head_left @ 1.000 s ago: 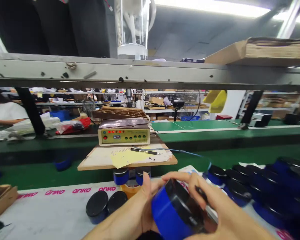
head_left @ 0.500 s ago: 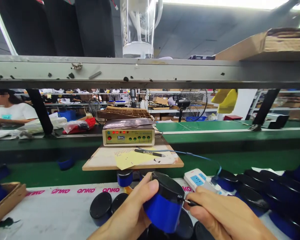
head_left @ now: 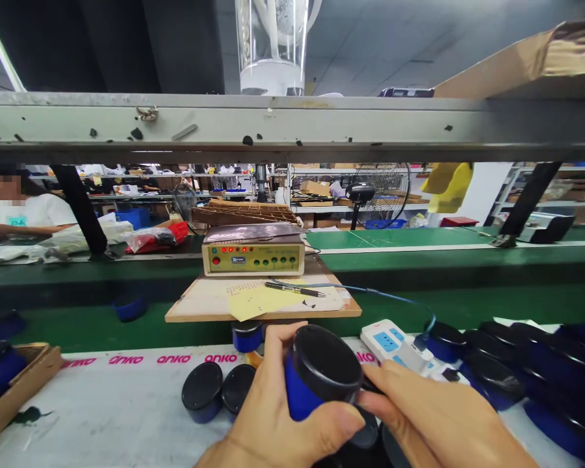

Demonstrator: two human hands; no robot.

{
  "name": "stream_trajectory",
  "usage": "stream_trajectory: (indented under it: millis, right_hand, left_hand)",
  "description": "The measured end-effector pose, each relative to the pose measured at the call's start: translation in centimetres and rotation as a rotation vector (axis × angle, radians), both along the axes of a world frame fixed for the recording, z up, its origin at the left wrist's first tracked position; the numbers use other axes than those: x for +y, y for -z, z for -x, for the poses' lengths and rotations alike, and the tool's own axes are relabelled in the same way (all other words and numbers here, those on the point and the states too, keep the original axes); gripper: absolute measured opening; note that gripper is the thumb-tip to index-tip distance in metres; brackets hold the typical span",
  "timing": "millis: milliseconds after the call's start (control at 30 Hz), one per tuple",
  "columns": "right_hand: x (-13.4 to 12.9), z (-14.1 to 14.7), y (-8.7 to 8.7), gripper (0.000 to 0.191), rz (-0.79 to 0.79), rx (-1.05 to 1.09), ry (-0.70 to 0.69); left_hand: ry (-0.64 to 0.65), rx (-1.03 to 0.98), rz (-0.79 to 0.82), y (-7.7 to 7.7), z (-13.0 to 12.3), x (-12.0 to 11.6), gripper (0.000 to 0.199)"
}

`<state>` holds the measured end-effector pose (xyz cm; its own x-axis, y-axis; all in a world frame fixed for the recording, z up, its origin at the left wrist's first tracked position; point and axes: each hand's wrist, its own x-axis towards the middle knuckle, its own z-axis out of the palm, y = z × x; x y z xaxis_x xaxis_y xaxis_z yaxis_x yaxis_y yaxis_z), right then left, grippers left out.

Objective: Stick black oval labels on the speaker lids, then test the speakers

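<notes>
My left hand (head_left: 283,416) is wrapped round a blue cylinder with a glossy black top (head_left: 326,364), its thumb across the near side. The black top is tilted toward me. At the cylinder's right side, my right hand (head_left: 433,409) pinches a slim black-handled tool (head_left: 372,385); its tip is hidden. Two similar black-topped cylinders (head_left: 202,392) stand to the left of my left hand, and more lie beneath both hands. Another blue one (head_left: 247,337) stands just beyond the left fingers.
A yellow control box (head_left: 253,259) sits on a wooden board (head_left: 185,311) with a pen. A white power strip (head_left: 394,344) lies beyond my right hand. Several cylinders crowd the right; a cardboard tray (head_left: 29,390) is left. A metal shelf (head_left: 341,123) spans above. A person (head_left: 29,211) sits far left.
My left hand has turned the cylinder so its black top faces me more, and its thumb has moved from the top to the near side. The tool's metal shaft is now out of sight.
</notes>
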<state>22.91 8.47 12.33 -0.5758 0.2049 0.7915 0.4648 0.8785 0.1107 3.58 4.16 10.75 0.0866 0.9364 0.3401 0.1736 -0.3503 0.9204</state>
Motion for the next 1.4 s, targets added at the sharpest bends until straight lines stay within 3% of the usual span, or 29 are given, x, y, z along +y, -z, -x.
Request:
stream_trajectory:
  millis: [100,167,267,333,433,567,800,1033,1167,1300,1400]
  right_hand:
    - [1.3,0.0,-0.4,0.019,0.347,-0.114,-0.112]
    - [2.3,0.1,-0.4,0.019,0.56,-0.179,-0.147]
    - [3.1,0.3,0.0,0.02,0.664,-0.19,-0.163]
    - [3.2,0.4,0.1,0.021,0.647,-0.186,-0.174]
    - [2.9,0.4,0.0,0.017,0.598,-0.18,-0.206]
    - [2.6,0.4,-0.2,0.017,0.577,-0.202,-0.166]
    - [2.4,0.6,-0.3,0.024,0.689,-0.31,-0.059]
    - [2.2,0.7,-0.3,0.026,0.62,-0.296,-0.024]
    - [2.0,0.0,-0.7,0.025,0.613,-0.326,-0.021]
    - [1.0,0.1,-1.1,0.022,0.574,-0.359,-0.11]
    - [0.2,0.3,-1.1,0.029,0.491,-0.351,-0.104]
  left_hand:
    - [-0.108,0.264,-0.252,0.3,0.3,0.1,0.069]
    - [-0.177,0.48,-0.518,0.1,0.5,0.2,0.067]
    - [-0.208,0.692,-0.856,-0.3,0.9,0.6,0.061]
    - [-0.167,0.716,-0.96,-0.4,1.1,0.7,0.054]
    - [-0.091,0.691,-0.962,-0.4,1.3,0.5,0.033]
    - [-0.095,0.708,-0.978,-0.4,1.3,0.4,0.011]
    - [-0.171,0.674,-1.115,-0.8,1.2,0.7,0.017]
    - [-0.235,0.691,-1.154,-0.7,1.1,0.7,0.018]
    - [-0.173,0.639,-1.015,-1.2,1.5,0.3,0.034]
    - [-0.054,0.578,-0.642,-2.2,2.1,0.1,0.078]
    - [-0.087,0.647,-0.575,-2.6,2.0,0.1,0.07]
